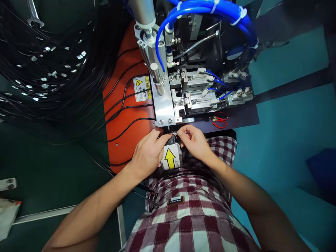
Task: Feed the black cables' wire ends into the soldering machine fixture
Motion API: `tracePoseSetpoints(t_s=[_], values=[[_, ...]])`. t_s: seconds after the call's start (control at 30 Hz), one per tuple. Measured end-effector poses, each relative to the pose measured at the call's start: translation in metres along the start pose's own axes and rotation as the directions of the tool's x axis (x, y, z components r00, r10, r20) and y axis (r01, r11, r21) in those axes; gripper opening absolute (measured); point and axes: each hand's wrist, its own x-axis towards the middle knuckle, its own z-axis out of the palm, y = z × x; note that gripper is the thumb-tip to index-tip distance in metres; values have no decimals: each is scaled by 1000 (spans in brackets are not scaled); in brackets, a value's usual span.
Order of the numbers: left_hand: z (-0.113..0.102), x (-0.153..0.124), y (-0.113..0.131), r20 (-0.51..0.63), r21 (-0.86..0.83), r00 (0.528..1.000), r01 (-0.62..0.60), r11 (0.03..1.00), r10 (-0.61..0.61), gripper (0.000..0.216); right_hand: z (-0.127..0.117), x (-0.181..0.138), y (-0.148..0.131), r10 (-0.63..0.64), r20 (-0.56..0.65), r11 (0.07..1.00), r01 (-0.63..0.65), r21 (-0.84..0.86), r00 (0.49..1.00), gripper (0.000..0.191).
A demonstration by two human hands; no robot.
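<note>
At the near end of a metal pneumatic machine, my two hands meet over a small dark fixture. My left hand is closed, thumb and fingers pinched at the end of a thin cable with a small connector. Facing it, my right hand pinches thin wires, one of them red, close to the left thumb. What exactly lies between the fingertips is too small to make out fully. Just below the fingers is a white label with a yellow arrow.
Many black cables with small metal ends lie coiled at the left. Several run across the orange base plate. Red-handled cutters lie right of my hands. Blue air hoses arch over the machine, and a wrench sits upper left.
</note>
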Motion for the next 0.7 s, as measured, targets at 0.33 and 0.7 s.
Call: tracePoseSetpoints(t_s=[0.33, 0.7], values=[[1, 0, 0, -36, -4, 999, -6, 1000, 6, 26, -6, -10, -5, -163, -119, 961, 130, -245, 979, 19], [2, -2, -1, -49, 3, 999, -5, 1000, 5, 28, 2, -9, -4, -379, -108, 846, 297, -443, 919, 9]])
